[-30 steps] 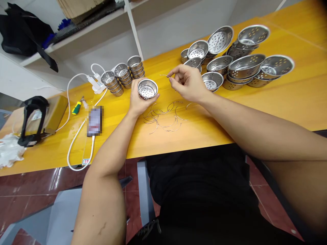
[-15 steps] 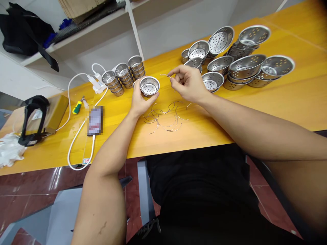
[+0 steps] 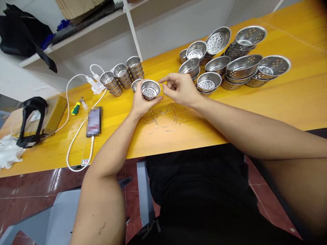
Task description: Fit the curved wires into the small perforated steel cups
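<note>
My left hand (image 3: 141, 102) is wrapped round a small perforated metal cup (image 3: 150, 90), its mouth tilted up towards me. Close to the cup's right rim, my right hand (image 3: 180, 89) pinches a thin curved wire, mostly hidden behind the fingers; its tip points at the rim. Whether the wire touches the cup I cannot tell. Several loose curved wires (image 3: 166, 126) lie on the yellow table below the hands. Another small perforated cup (image 3: 135, 85) stands just behind my left hand.
Stacks of small perforated cups (image 3: 121, 72) stand at the back left. Larger perforated metal bowls (image 3: 242, 66) are stacked at the back right. A phone (image 3: 93, 121) on a white cable, a power strip (image 3: 97, 85), a green-yellow screwdriver (image 3: 76, 108) and a cardboard box (image 3: 57, 114) lie to the left.
My right hand has moved left and slightly down, bringing the wire up to the rim of the cup. The left hand still holds the cup in nearly the same place.
</note>
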Demonstrator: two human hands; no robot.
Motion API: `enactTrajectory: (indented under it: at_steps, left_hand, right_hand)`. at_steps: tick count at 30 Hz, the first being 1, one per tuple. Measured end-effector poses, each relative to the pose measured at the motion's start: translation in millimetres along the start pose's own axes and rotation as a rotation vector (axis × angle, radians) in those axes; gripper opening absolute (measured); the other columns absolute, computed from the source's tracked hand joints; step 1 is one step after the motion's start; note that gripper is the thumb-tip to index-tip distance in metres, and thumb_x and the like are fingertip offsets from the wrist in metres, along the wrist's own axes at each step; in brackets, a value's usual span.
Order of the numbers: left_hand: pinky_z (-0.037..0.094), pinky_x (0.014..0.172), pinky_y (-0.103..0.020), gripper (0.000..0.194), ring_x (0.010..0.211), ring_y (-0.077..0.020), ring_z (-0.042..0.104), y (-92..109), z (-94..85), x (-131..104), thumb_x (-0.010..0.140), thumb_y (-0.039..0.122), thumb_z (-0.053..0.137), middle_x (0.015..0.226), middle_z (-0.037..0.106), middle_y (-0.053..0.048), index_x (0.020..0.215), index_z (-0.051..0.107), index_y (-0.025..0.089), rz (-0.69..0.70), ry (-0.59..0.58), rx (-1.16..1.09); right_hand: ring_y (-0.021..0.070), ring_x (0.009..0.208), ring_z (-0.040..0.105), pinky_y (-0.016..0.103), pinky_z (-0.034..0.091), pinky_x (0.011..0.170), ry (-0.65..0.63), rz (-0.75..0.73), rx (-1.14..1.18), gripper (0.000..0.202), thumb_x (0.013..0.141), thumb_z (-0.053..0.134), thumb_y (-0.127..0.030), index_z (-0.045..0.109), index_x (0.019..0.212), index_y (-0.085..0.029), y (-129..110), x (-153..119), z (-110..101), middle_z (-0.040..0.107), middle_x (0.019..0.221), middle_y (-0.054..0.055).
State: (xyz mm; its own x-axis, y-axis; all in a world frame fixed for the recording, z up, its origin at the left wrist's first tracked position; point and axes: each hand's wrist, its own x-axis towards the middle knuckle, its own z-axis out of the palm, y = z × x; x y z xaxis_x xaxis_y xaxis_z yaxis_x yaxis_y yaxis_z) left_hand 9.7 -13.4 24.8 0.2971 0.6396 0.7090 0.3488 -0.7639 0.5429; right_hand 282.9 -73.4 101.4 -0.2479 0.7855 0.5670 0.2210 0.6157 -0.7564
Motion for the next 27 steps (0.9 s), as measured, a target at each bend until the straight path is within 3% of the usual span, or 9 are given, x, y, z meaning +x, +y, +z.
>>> enactTrajectory:
  at_steps: [6,11,16,19,22,27]
  left_hand:
    - [0.063,0.142,-0.063,0.126,0.154,-0.0383,0.081,19,1.1,1,0.082,0.107,0.101,0.161,0.074,-0.012,0.174,0.051,0.036,-0.013,-0.108,-0.026]
    - [0.066,0.138,-0.062,0.123,0.149,-0.0366,0.083,30,1.0,3,0.082,0.107,0.100,0.157,0.076,-0.012,0.170,0.054,0.035,-0.018,-0.112,-0.043]
    - [0.066,0.139,-0.063,0.120,0.145,-0.0360,0.086,40,1.2,3,0.086,0.107,0.097,0.155,0.079,-0.011,0.171,0.057,0.033,-0.041,-0.109,-0.045]
    - [0.065,0.143,-0.063,0.113,0.149,-0.0365,0.085,41,0.5,2,0.093,0.104,0.094,0.154,0.081,-0.012,0.172,0.059,0.032,-0.044,-0.098,-0.042]
    - [0.066,0.142,-0.063,0.108,0.150,-0.0370,0.086,34,-0.6,-1,0.099,0.102,0.090,0.155,0.082,-0.012,0.175,0.059,0.033,-0.039,-0.107,-0.071]
    - [0.072,0.131,-0.055,0.100,0.138,-0.0314,0.091,17,-2.5,-3,0.103,0.103,0.085,0.151,0.084,-0.010,0.170,0.062,0.033,-0.010,-0.129,-0.151]
  right_hand:
    - [0.0222,0.075,0.060,0.041,0.060,0.077,0.025,0.061,-0.022,0.029,0.109,0.101,-0.050,0.088,0.119,-0.026,-3,0,7,0.059,0.077,-0.003]
    - [0.0227,0.072,0.055,0.042,0.058,0.073,0.047,0.073,-0.008,0.031,0.107,0.101,-0.054,0.086,0.117,-0.029,-3,0,10,0.057,0.075,-0.003]
    - [0.0243,0.072,0.053,0.044,0.058,0.070,0.059,0.083,0.025,0.041,0.106,0.099,-0.067,0.085,0.119,-0.031,-4,0,13,0.058,0.075,-0.002]
    - [0.0250,0.076,0.058,0.044,0.060,0.072,0.039,0.053,0.064,0.051,0.107,0.096,-0.079,0.086,0.121,-0.031,-10,-1,12,0.066,0.082,0.001]
    - [0.0252,0.081,0.063,0.043,0.061,0.073,-0.045,0.009,0.129,0.065,0.105,0.093,-0.092,0.089,0.121,-0.030,-19,-2,6,0.076,0.094,0.005]
    - [0.0208,0.075,0.058,0.039,0.052,0.066,-0.205,-0.002,0.285,0.081,0.094,0.096,-0.106,0.088,0.117,-0.029,-26,1,-2,0.076,0.092,0.004]
